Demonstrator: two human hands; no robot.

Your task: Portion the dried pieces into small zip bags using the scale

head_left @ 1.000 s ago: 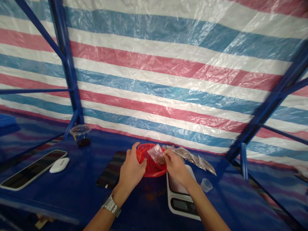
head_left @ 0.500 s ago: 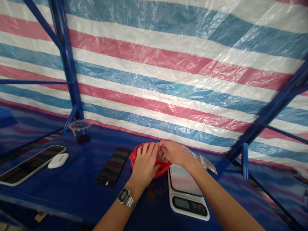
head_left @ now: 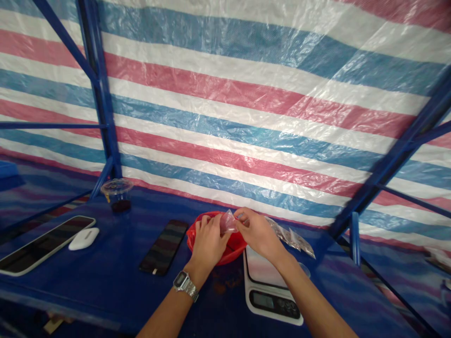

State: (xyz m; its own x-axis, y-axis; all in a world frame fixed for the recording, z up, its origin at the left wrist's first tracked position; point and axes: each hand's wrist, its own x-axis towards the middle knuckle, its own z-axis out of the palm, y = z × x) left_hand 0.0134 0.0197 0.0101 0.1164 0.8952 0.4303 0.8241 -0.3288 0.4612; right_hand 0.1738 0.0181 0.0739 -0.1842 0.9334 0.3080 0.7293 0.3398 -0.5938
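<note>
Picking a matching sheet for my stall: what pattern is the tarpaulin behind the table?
Horizontal stripes of blue, white and pinkish red; the tarpaulin shows best in the head view, the only one.

The contents of the small clear bag [head_left: 229, 221] are too small to be made out. The red bowl [head_left: 237, 246] is partly hidden by the left hand [head_left: 208, 244] and right hand [head_left: 259, 232]. The kitchen scale's display [head_left: 262, 300] cannot be read, and the tablet [head_left: 45, 239] is cut off by the left edge.

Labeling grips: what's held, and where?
A small clear plastic bag, gripped at its lower end by the left hand and right hand.
</note>
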